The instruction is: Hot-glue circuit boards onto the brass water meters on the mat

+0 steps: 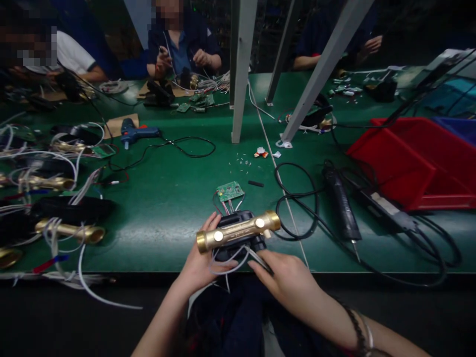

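Note:
Near the front edge of the bench, my left hand (197, 263) is closed around the left side of a black plastic housing (236, 217) with a brass pipe (238, 233) lying across it. The pipe has threaded ends and two round pale spots. My right hand (288, 275) pinches a slim grey tool (260, 260), possibly tweezers, against the housing's lower right. White cables (226, 270) loop out below the pipe. Beyond the housing, a green circuit board (230, 191) lies on the bench, joined to it by thin wires. My fingers under the housing are partly hidden.
Several brass pipe assemblies (70, 230) with cables crowd the left. A blue glue gun (137, 131) lies behind them. At right are a black electric screwdriver (340, 203), coiled cord and a red bin (416, 163). Metal posts (241, 74) rise mid-bench; co-workers sit opposite.

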Tool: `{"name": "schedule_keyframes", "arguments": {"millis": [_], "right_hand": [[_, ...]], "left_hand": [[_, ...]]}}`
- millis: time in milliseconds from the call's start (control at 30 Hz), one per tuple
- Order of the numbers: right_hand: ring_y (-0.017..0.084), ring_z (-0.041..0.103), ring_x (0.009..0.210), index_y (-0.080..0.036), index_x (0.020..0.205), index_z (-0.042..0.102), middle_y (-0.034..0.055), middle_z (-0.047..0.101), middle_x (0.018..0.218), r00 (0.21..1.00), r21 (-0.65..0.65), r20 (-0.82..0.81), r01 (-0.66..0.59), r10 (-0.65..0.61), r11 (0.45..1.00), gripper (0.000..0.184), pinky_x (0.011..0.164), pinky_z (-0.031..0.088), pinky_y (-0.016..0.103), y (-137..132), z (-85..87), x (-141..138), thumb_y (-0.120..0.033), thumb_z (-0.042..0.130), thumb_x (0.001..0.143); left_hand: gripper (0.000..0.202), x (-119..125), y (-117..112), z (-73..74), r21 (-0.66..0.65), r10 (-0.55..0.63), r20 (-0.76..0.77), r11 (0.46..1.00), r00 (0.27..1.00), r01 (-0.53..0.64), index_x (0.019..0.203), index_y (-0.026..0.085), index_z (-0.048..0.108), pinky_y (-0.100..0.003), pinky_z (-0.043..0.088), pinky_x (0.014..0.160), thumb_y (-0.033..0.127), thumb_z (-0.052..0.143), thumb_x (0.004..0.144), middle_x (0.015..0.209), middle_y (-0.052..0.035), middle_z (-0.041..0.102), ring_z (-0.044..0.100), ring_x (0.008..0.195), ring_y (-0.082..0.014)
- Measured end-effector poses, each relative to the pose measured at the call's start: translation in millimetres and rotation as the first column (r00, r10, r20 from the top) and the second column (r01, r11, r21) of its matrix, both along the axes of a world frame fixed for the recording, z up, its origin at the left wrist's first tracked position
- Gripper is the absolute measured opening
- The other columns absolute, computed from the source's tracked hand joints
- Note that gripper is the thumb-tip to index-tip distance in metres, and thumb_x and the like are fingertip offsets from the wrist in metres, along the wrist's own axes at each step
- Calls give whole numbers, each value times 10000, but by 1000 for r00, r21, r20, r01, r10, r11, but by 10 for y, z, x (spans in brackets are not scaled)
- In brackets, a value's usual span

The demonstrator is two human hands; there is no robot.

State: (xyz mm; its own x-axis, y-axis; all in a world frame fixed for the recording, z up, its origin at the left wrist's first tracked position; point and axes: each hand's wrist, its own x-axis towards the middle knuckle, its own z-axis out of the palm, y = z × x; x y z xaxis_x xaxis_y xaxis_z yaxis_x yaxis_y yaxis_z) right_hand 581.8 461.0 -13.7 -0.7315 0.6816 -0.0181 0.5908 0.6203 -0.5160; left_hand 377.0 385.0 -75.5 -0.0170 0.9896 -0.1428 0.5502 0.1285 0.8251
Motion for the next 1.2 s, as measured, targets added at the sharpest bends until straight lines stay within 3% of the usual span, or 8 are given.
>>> {"name": "schedule_keyframes", "arguments": {"millis": [133, 300, 533, 733, 833, 1000, 1133, 1200], "right_hand": [[96, 455, 557, -134, 731, 557, -7, 511, 643, 987, 10, -135, 93, -91, 996, 311, 558, 270, 239, -45, -76, -238, -245, 374, 956], [137, 378, 628, -117, 682, 506, 30, 451, 648, 984, 89, -171, -30, 44, 996, 292, 634, 241, 253, -110, -80, -391, -122, 362, 936], [136, 332, 648, -89, 836, 528, 34, 433, 672, 954, 182, -176, -213, 245, 960, 180, 628, 210, 250, -9, -73, -279, -95, 373, 928], [118, 336, 627, -95, 886, 492, 15, 419, 656, 944, 208, -237, -180, 228, 962, 44, 604, 206, 249, 22, -106, -245, -75, 454, 889], [125, 351, 611, -83, 936, 490, 21, 417, 656, 945, 261, -160, -239, 286, 935, 75, 582, 213, 251, -18, -111, -225, -98, 427, 900], [162, 422, 541, -12, 1003, 453, 62, 432, 670, 910, 369, 110, -410, 399, 834, 260, 469, 219, 263, -136, -90, -158, -44, 235, 866], [189, 442, 518, 19, 1078, 424, 73, 441, 653, 908, 384, 168, -419, 384, 823, 335, 407, 233, 266, -199, -140, -104, -18, 246, 797], [173, 451, 533, -2, 1081, 427, 67, 457, 663, 905, 341, 132, -424, 404, 839, 338, 414, 258, 260, -160, -148, -61, 2, 240, 799]], "left_hand": [[787, 134, 120, -42, 128, 104, 9, 986, 995, -104, 1354, 224, 296, -436, 330, 1059, 430, 693, 707, 1376, -131, 311, 360, 1272, -249], [781, 128, 71, -36, 80, 129, 94, 987, 987, -136, 1333, 291, 323, -387, 330, 1057, 359, 728, 669, 1375, -68, 304, 375, 1253, -211], [731, 148, 85, 11, 63, 128, 59, 989, 990, -132, 1321, 296, 338, -382, 341, 1044, 364, 712, 696, 1357, -59, 341, 386, 1243, -201], [743, 156, 75, 7, 63, 132, 44, 989, 990, -134, 1321, 282, 349, -364, 350, 1038, 375, 723, 686, 1372, -58, 335, 395, 1236, -200], [754, 167, 64, -4, 46, 138, 33, 989, 990, -140, 1328, 298, 338, -352, 330, 1054, 374, 724, 684, 1382, -41, 328, 376, 1249, -187], [808, 118, 76, 16, 25, 129, 38, 991, 991, -130, 1335, 310, 318, -378, 319, 1063, 392, 744, 653, 1389, -38, 321, 361, 1260, -201], [884, 20, 85, 69, 60, -63, 60, 996, 996, 60, 1430, 240, 132, -449, 278, 1088, 396, 667, 743, 1462, -127, 192, 209, 1358, -260], [908, 14, 79, 87, 42, -62, 42, 997, 997, 61, 1440, 231, 92, -467, 290, 1078, 444, 650, 756, 1476, -151, 142, 179, 1370, -278]]}}
